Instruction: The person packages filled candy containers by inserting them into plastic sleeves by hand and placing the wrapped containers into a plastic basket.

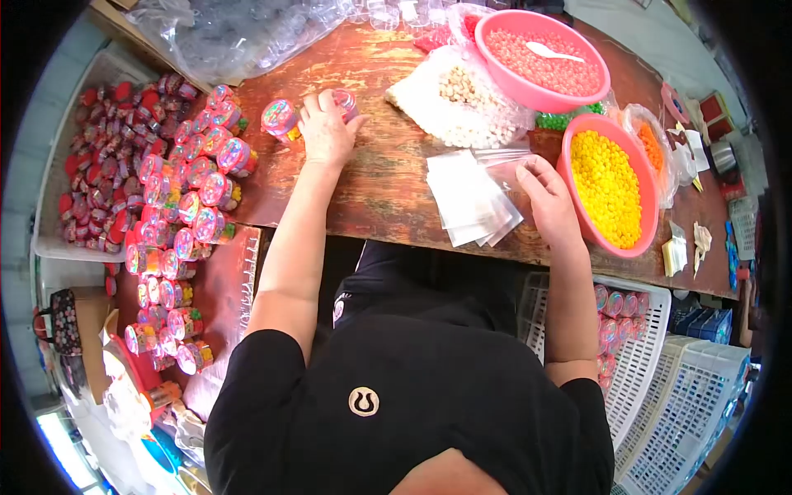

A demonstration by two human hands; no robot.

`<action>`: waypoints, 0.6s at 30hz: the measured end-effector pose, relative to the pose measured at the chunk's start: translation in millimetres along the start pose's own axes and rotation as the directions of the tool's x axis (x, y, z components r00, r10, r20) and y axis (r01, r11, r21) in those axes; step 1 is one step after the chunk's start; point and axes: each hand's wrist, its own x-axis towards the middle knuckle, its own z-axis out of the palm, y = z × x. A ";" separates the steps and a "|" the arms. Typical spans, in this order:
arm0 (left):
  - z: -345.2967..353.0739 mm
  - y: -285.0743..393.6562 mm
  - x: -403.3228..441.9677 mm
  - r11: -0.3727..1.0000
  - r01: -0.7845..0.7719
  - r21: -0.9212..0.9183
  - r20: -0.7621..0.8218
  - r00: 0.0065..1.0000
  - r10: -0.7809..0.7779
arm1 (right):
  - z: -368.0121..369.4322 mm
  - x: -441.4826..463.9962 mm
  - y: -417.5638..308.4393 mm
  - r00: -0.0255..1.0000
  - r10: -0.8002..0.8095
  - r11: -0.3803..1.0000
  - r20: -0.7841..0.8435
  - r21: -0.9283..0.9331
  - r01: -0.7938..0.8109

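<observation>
My left hand (327,136) is on the table with its fingers and thumb round a small round jar (345,102) with a pink rim, partly hidden by the hand. Just left of it stands another jar (281,118) with a colourful lid. My right hand (548,198) is closed, its thumb and fingers pinching the edge of a clear plastic bag (505,167). More flat clear bags (470,198) lie fanned out beside it, near the table's front edge. Right of that hand is a pink bowl (649,194) of yellow pieces.
Many similar jars (198,173) are stacked at the left, beside a bin (51,194) full of them. A pink bowl (538,106) with reddish beads and a white spoon (554,53) stands behind an open bag of pale pieces (462,91). White baskets (652,330) are at lower right.
</observation>
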 end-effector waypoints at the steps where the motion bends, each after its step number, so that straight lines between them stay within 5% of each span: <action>1: 3.9 -6.1 0.5 0.988 0.032 -0.150 0.060 0.998 -0.023 | 2.5 -3.8 -5.9 0.997 0.076 0.995 -0.003 0.065 -0.076; 2: 8.1 -11.8 -0.4 0.988 0.028 -0.155 0.059 0.998 -0.019 | 4.9 -4.0 -8.3 0.997 0.073 0.995 -0.008 0.064 -0.073; 5: -6.8 -8.6 -17.7 0.739 0.105 -0.665 0.390 0.893 0.224 | 6.1 -7.5 -7.4 0.996 0.082 0.992 0.031 0.095 -0.084; 8: 11.3 -4.8 -53.3 0.546 0.213 -0.810 0.274 0.961 0.033 | 3.6 -3.1 -6.8 0.990 0.121 0.993 0.076 -0.002 -0.122; 10: -1.2 8.6 -53.8 0.618 0.221 -0.755 0.311 0.949 0.041 | 4.0 3.4 -0.7 0.985 0.159 0.986 0.067 0.034 -0.162; 12: 2.6 13.7 -50.5 0.603 0.404 -0.688 0.474 0.879 -0.048 | 4.1 9.0 7.7 0.991 0.069 0.993 0.115 0.091 -0.080; 13: 6.7 17.5 -50.9 0.459 0.408 -0.789 0.443 0.896 -0.035 | 4.9 8.8 6.6 0.991 0.070 0.993 0.114 0.085 -0.080; 14: 5.8 18.3 -52.9 0.453 0.406 -0.793 0.440 0.897 -0.033 | 7.2 9.3 3.9 0.985 0.119 0.976 0.125 0.170 -0.139; 17: -18.1 35.1 -61.4 -0.223 0.583 -0.781 0.582 0.809 0.080 | 4.3 13.6 -1.6 0.981 0.133 0.962 0.140 0.222 -0.162; 18: -28.4 41.6 -64.7 -0.228 0.594 -0.772 0.590 0.802 0.092 | 2.5 13.6 -1.9 0.982 0.107 0.972 0.156 0.192 -0.136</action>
